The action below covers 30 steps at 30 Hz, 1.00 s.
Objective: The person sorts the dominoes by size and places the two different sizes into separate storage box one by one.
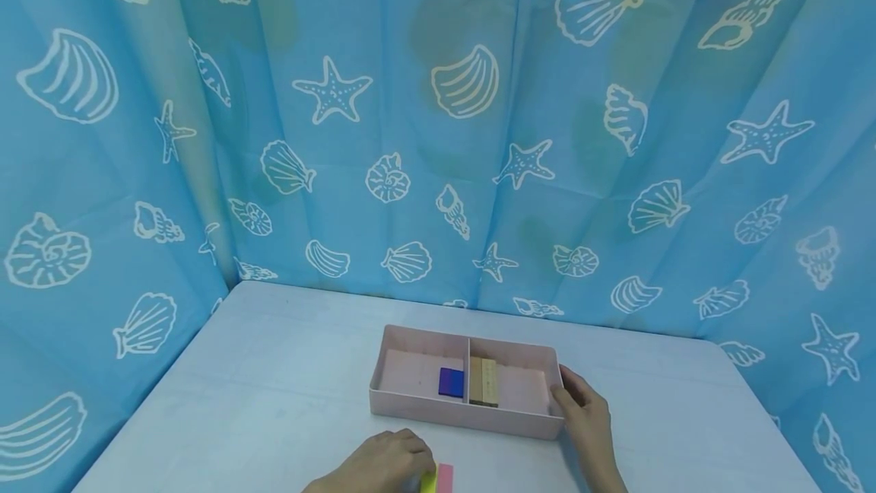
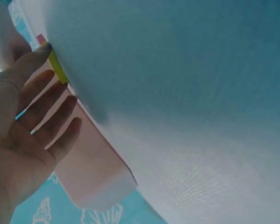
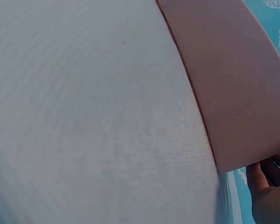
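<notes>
A pink two-compartment box [image 1: 465, 411] stands on the table. My right hand [image 1: 587, 421] grips its right end, with the thumb at the rim and the fingers along the outer wall. In front of the box, my left hand [image 1: 390, 461] pinches a yellow block [image 1: 428, 481] between thumb and fingers. Right beside the yellow block is a pink block [image 1: 445, 476]; whether the left hand touches it too, I cannot tell. Inside the box, a blue block [image 1: 451, 383] lies in the left compartment. Wooden-coloured blocks [image 1: 484, 383] lie against the divider in the right compartment.
The table [image 1: 274, 386] has a white cover. A blue curtain [image 1: 411, 135] with white shells and starfish hangs behind it and along both sides.
</notes>
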Tool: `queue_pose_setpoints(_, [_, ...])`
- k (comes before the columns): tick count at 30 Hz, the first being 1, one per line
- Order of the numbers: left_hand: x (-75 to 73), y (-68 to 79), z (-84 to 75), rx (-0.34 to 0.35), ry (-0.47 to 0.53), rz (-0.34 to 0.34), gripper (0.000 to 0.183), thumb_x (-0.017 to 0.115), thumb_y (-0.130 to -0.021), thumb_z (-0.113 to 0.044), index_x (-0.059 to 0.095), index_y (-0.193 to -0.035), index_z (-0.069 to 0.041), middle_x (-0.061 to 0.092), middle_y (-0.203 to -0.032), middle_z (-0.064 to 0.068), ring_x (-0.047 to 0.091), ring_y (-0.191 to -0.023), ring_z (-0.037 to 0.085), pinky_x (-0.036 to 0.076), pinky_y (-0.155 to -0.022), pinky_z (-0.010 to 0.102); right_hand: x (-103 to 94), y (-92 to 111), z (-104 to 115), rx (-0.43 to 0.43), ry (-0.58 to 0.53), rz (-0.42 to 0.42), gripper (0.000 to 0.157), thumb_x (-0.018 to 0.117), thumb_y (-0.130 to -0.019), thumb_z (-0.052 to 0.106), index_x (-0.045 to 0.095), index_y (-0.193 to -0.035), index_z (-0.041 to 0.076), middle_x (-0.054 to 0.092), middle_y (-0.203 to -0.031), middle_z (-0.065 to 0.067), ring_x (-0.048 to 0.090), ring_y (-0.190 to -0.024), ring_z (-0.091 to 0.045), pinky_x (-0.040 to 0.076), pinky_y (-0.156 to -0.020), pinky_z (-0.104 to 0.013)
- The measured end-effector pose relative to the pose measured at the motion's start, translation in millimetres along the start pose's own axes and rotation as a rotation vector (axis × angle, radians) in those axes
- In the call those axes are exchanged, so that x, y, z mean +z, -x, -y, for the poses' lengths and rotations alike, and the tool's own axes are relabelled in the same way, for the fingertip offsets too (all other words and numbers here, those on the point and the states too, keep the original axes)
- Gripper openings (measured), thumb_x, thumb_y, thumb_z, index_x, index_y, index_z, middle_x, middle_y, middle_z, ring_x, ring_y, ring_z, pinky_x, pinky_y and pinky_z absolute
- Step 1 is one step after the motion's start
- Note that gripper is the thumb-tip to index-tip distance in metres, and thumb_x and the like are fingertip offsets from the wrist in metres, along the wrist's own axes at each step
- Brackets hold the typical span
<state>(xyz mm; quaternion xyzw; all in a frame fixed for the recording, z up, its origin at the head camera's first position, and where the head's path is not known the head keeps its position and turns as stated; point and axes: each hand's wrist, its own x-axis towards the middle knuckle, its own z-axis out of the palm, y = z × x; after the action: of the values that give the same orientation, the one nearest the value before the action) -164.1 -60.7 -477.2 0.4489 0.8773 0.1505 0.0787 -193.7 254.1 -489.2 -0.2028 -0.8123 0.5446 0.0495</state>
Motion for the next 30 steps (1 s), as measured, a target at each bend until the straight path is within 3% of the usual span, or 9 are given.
queue_pose_setpoints(6, [-0.4,-1.0,-1.5,-0.025,0.046,0.014,0.035,0.077,-0.083,-0.048,0.075,-0.104,-0.02,0.068,-0.099,-0.016,0.059,-0.098,0.001,0.054,-0.084,0.026,-1.1,1.0,1.6,-0.014,0.001,-0.006,0.051,0.052,-0.1,0.02,0.043,-0.146,0.0,0.041,-0.15,-0.024,0.036,-0.138,-0.041,0.035,-0.11,-0.054])
queue_pose_setpoints(15, [1.5,0.6,-1.8,-0.007,0.057,-0.005,0.035,0.077,-0.083,-0.048,0.074,-0.104,-0.02,0.067,-0.098,-0.017,0.058,-0.097,0.0,0.054,-0.083,0.024,0.0,0.2,-1.1,-0.037,0.014,-0.02,0.049,0.05,-0.099,0.017,0.044,-0.145,0.0,0.042,-0.149,-0.024,0.038,-0.137,-0.041,0.036,-0.11,-0.054])
queue_pose_setpoints(23, [-0.6,2.3,-2.4,-0.059,0.085,0.029,0.037,0.077,-0.083,-0.048,0.074,-0.107,-0.021,0.066,-0.101,-0.016,0.057,-0.096,-0.001,0.054,-0.084,0.024,1.1,0.8,-1.7,-0.025,-0.005,-0.007,0.05,0.051,-0.1,0.019,0.043,-0.146,0.0,0.042,-0.149,-0.023,0.037,-0.138,-0.04,0.035,-0.11,-0.053])
queue_pose_setpoints(30, [-3.6,5.3,-2.8,-0.018,0.059,-0.009,0.034,0.077,-0.083,-0.047,0.074,-0.106,-0.022,0.065,-0.101,-0.016,0.057,-0.093,-0.002,0.054,-0.079,0.021,1.0,2.7,-0.8,-0.038,0.006,-0.013,0.05,0.05,-0.1,0.018,0.043,-0.146,-0.001,0.041,-0.15,-0.023,0.037,-0.138,-0.04,0.035,-0.111,-0.053])
